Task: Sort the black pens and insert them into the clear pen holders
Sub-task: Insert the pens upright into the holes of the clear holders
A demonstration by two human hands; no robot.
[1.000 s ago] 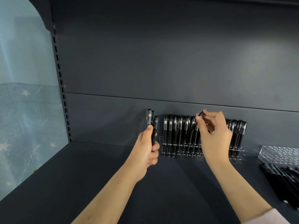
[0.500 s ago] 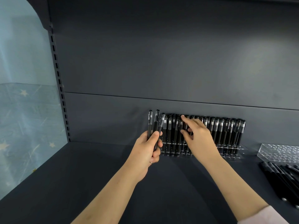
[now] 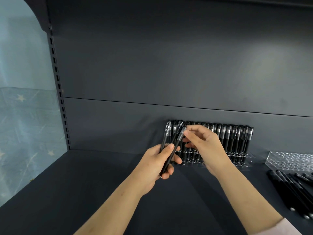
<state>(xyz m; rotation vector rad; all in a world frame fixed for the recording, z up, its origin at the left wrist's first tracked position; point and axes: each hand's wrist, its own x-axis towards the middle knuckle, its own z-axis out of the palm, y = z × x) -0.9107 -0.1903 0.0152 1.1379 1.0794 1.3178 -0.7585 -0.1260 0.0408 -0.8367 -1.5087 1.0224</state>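
My left hand (image 3: pixel 156 164) grips three black pens (image 3: pixel 171 139) that fan upward in front of the left end of a clear pen holder (image 3: pixel 243 160). Several black pens (image 3: pixel 232 136) stand upright in that holder against the back panel. My right hand (image 3: pixel 205 146) pinches the cap end of the rightmost pen in the fan between thumb and fingertip, its other fingers curled. The hand hides the middle of the holder.
A second clear pen holder (image 3: pixel 291 161) with bare holes lies at the far right of the dark shelf (image 3: pixel 84 192). Several loose black pens (image 3: pixel 291 189) lie in front of it. A slotted upright (image 3: pixel 58 92) marks the shelf's left edge.
My right hand left the pens in the holder and moved left to pinch the top of a pen in my left hand. The left hand's pens tilted right and fanned out.
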